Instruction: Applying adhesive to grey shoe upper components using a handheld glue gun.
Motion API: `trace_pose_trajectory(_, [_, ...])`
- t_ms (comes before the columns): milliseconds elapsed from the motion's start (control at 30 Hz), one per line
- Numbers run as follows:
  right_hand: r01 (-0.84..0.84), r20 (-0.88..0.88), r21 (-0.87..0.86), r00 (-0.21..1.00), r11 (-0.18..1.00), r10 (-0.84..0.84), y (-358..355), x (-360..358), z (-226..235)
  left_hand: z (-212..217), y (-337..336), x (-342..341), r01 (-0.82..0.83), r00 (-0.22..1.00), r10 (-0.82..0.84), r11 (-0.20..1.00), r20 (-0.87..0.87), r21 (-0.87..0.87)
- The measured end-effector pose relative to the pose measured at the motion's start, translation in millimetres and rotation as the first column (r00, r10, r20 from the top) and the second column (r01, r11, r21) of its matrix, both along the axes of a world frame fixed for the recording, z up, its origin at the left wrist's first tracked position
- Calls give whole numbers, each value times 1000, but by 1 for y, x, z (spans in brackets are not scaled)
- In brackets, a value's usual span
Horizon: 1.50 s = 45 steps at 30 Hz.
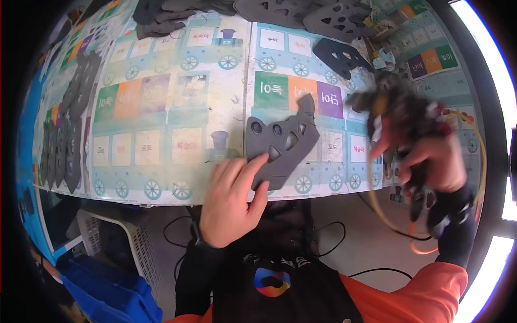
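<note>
A flat dark-grey cut-out part (293, 161) with round and triangular holes lies near the table's front edge. My left hand (229, 202) rests on its lower left end, fingers stretched out and the index fingertip beside a hole. Off to the right, my right hand (441, 161) is wrapped round a dark hand-held tool (398, 110) with a yellow hose (480, 145). Motion smears the tool, so its exact kind cannot be made out. It is held up over the table's right side, apart from the part.
More grey parts (339, 21) are heaped along the far edge, and a single one (326, 51) lies below them. Others overlap at the left (78, 102). A white perforated crate (142, 242) and a blue bin (105, 290) stand below the table. Cables (379, 271) trail across the floor.
</note>
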State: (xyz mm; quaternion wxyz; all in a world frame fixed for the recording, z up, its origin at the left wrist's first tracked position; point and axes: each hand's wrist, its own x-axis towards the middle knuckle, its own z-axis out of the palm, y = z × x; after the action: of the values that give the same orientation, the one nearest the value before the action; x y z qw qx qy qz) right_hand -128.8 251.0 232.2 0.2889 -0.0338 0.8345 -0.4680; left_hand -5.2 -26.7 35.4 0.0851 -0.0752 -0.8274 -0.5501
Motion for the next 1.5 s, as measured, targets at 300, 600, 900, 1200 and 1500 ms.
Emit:
trace_pose_trajectory(300, [43, 432, -137, 902, 990, 21, -26, 46, -77, -21, -20, 6, -155, 952, 6, 871, -305, -467])
trace_pose_trajectory(600, [-27, 522, -12, 852, 1000, 29, -52, 40, -80, -47, -27, -1, 28, 895, -192, 925, -402, -379])
trace_pose_trajectory(900, [-170, 521, 31, 844, 985, 129, -63, 41, -89, -51, -29, 2, 46, 910, -182, 938, -373, -345])
trace_pose_trajectory(1200, [-131, 544, 16, 833, 991, 102, -65, 43, -93, -53, -28, 2, 22, 904, -150, 951, -400, -308])
trace_pose_trajectory(1500, [-54, 488, 3, 872, 999, 46, -65, 46, -95, -52, -28, 2, 28, 908, -152, 952, -390, -305])
